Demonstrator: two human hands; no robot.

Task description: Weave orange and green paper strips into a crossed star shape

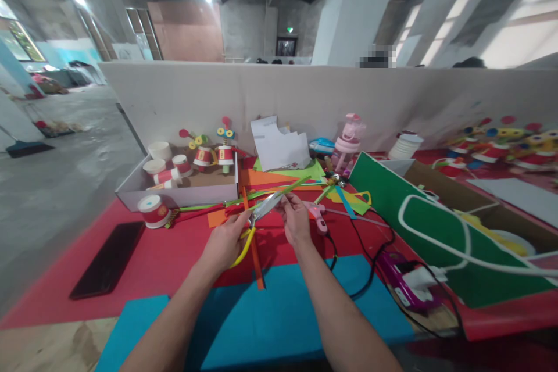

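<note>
My left hand is closed on a pair of scissors with yellow handles, whose metal blades point up and to the right. A narrow green paper strip is pinched in my right hand, close by the blades. Whether the blades touch the strip I cannot tell. Just right of that hand lies a pink hot glue gun with a small red light. An orange paper strip runs along the red tabletop beneath the scissors.
On the left stand a box of paper cups and cup figures, a lidded cup and a black phone. To the right are a green-sided box and a purple power strip with cables. A pink bottle stands behind.
</note>
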